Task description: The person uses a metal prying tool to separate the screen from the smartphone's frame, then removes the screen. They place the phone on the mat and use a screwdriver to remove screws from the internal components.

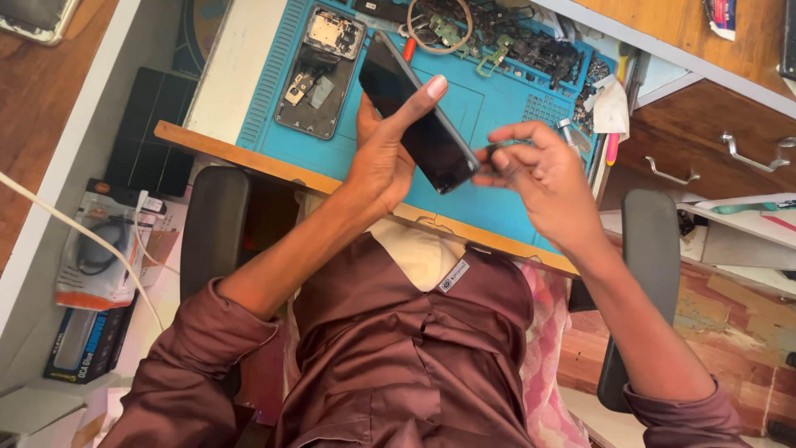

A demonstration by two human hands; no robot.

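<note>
My left hand (383,141) grips a black phone screen panel (419,116), glass side up, held tilted above the blue work mat (464,199). At the panel's lower right end, my right hand (539,170) pinches something small and dark at its fingertips; I cannot tell what it is. An opened phone body (319,75) with bare inner parts lies on the mat to the left of my hands.
Small parts, screws and a brown ring lie heaped at the mat's far side (497,41). A pink-tipped tool (612,145) sits at the mat's right edge. Wooden drawers (713,149) stand right. Chair armrests (214,224) flank me. Packaged goods (99,249) lie at left.
</note>
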